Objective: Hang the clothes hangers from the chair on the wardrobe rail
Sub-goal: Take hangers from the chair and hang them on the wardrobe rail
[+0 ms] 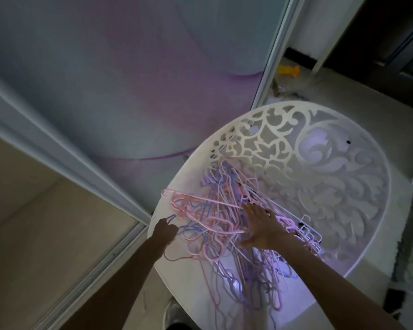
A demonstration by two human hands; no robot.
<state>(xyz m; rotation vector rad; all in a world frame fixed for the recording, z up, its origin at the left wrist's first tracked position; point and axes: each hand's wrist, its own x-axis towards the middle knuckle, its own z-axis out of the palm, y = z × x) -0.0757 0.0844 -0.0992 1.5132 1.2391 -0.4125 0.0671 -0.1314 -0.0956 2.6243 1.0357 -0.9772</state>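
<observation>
A tangled heap of thin pink, purple and white clothes hangers [215, 210] lies on the seat of a white chair [332, 177] with a cut-out floral back. My left hand [163, 231] rests at the heap's left edge, fingers pinched on a purple hanger's hook [171, 219]. My right hand [260, 225] lies flat on top of the heap, fingers spread, pressing on pink hangers. The wardrobe rail is out of view.
A sliding wardrobe door [105, 79] with a blue and purple pattern stands to the left behind the chair, its metal frame [270, 51] at the right edge. The open wardrobe interior [34, 222] is lower left. A yellow object [288, 70] lies on the floor beyond.
</observation>
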